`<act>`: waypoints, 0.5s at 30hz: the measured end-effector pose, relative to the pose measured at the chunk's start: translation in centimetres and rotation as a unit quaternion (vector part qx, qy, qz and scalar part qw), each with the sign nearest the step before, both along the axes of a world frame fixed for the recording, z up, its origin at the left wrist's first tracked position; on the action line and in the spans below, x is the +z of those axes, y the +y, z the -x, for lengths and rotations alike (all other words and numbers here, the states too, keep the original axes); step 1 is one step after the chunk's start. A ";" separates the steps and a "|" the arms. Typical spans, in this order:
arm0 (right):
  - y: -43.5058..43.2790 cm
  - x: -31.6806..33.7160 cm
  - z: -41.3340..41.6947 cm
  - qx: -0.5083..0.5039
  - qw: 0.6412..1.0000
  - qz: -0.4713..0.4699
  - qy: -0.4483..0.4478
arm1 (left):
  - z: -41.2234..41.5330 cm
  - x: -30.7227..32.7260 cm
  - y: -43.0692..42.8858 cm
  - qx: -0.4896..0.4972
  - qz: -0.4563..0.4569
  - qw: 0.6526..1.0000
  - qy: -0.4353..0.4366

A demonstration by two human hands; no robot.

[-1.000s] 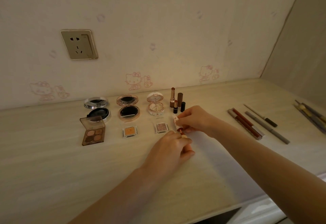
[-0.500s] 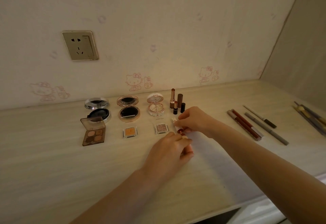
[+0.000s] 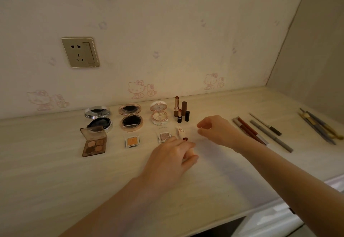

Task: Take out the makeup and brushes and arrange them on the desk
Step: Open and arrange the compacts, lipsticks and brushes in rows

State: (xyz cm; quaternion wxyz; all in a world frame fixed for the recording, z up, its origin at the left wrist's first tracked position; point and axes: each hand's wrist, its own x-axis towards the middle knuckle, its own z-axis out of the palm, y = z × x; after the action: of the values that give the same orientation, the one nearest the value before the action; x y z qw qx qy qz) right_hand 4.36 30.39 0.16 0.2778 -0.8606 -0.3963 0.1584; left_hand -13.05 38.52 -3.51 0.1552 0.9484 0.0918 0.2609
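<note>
Head view: on the table (image 3: 55,171), from the left, lie an open eyeshadow palette (image 3: 94,141), three open compacts (image 3: 131,117) and two small pans (image 3: 132,141), then upright lipsticks (image 3: 179,110). Just in front, a white patterned tube (image 3: 180,131) lies tilted, its red end at the left hand (image 3: 167,164)'s curled fingertips; whether that grip holds it I cannot tell. The right hand (image 3: 217,132) hovers beside, grip released. Pencils (image 3: 268,133) and brushes (image 3: 318,126) lie further right.

L hand (image 3: 173,160) curled, R hand (image 3: 217,131) loose
</note>
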 end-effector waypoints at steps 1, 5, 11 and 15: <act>-0.7 0.0 -0.1 -0.003 1.000 0.003 -0.018 | -0.1 0.2 0.0 -0.001 0.009 1.000 -0.003; -4.2 -0.2 -0.7 -0.022 0.998 -0.001 -0.063 | -1.5 1.6 -0.6 -0.015 0.023 1.000 0.001; -9.4 -0.6 -2.1 -0.059 0.991 0.018 -0.118 | -5.7 2.4 -1.9 -0.038 0.057 0.998 0.010; -12.1 -0.7 -3.1 -0.081 0.988 0.008 -0.130 | -9.8 2.1 -2.4 -0.043 0.102 0.993 0.041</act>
State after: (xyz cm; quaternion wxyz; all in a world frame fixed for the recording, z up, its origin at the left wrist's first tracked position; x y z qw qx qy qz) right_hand 7.44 18.25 -0.54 0.2291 -0.9055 -0.3563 0.0255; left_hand -3.28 36.10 -1.42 0.2587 0.9406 0.0831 0.2037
